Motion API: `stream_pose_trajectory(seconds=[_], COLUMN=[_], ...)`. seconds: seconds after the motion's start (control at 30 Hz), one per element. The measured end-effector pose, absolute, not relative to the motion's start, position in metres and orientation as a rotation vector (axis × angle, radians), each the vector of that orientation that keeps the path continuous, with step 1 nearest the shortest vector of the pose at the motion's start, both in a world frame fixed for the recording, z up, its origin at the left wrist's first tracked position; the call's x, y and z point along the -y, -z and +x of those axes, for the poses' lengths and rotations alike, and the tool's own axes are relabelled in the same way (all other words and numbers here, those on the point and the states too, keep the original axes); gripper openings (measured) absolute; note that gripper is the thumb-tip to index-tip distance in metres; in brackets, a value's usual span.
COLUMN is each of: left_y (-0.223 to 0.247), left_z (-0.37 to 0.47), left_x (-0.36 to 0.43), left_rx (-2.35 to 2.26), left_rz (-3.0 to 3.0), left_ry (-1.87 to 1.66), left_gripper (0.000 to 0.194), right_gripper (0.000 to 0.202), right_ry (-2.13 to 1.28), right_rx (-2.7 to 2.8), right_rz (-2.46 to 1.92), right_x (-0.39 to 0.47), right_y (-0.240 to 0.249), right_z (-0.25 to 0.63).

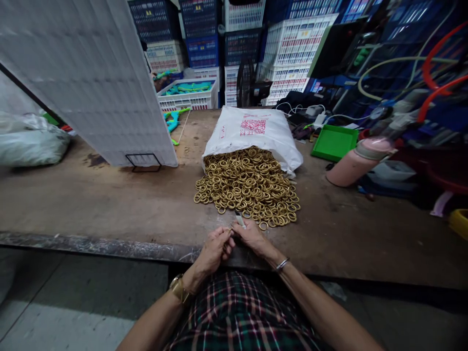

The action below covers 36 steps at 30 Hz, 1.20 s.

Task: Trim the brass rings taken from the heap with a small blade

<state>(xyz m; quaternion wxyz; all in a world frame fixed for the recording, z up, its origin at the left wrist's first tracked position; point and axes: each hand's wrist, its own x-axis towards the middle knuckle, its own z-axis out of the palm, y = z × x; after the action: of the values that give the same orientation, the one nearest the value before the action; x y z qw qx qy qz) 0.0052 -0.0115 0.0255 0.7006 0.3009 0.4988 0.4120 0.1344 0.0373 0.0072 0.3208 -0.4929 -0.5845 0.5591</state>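
Note:
Both of my hands meet at the table's front edge, fingertips almost touching. My left hand [218,247], below a gold watch, is closed in a pinch; whatever is in its fingertips is too small to make out. My right hand [253,238], with a silver bracelet at the wrist, is closed around a small knife-like tool [240,220] with a pale flat body and dark end, pointing away from me. Just beyond lies a heap of gold-coloured rings [252,185], spilling from the open mouth of a white sack [234,129] with red print.
A pale ribbed panel [91,73] stands on the left of the wooden table [109,204]. On the right are a green tray [334,142] and a pink bottle [356,163]. Stacked crates [288,44] and a dark fan [248,85] stand behind.

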Motion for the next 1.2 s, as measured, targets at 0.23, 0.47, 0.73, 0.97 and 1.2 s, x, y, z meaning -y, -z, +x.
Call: stream_pose_trajectory(seconds=[0.23, 0.47, 0.73, 0.97, 1.2], left_y=[-0.026, -0.026, -0.026, -0.017, -0.013], left_z=[-0.001, -0.007, -0.010, -0.015, -0.016], left_x=[0.014, 0.023, 0.027, 0.025, 0.023], left_rx=[-1.041, -0.992, -0.927, -1.026, -1.148], left_rz=[0.633, 0.673, 0.686, 0.766, 0.850], left_ry=[-0.928, -0.981, -1.065, -1.122, -1.082], left_gripper=[0.033, 0.032, 0.028, 0.030, 0.034], right_gripper=[0.019, 0.018, 0.024, 0.015, 0.020], right_ry=[-1.418, -1.423, -1.099, -0.748, -0.659], right_rx=[1.650, 1.662, 1.918, 2.365, 2.478], right_rz=[-1.247, -1.216, -1.305, -1.271, -1.367], right_x=[-0.035, -0.032, -0.026, -0.015, -0.017], right_y=[-0.011, -0.014, -0.020, -0.020, -0.021], right_z=[0.134, 0.129, 0.130, 0.126, 0.124])
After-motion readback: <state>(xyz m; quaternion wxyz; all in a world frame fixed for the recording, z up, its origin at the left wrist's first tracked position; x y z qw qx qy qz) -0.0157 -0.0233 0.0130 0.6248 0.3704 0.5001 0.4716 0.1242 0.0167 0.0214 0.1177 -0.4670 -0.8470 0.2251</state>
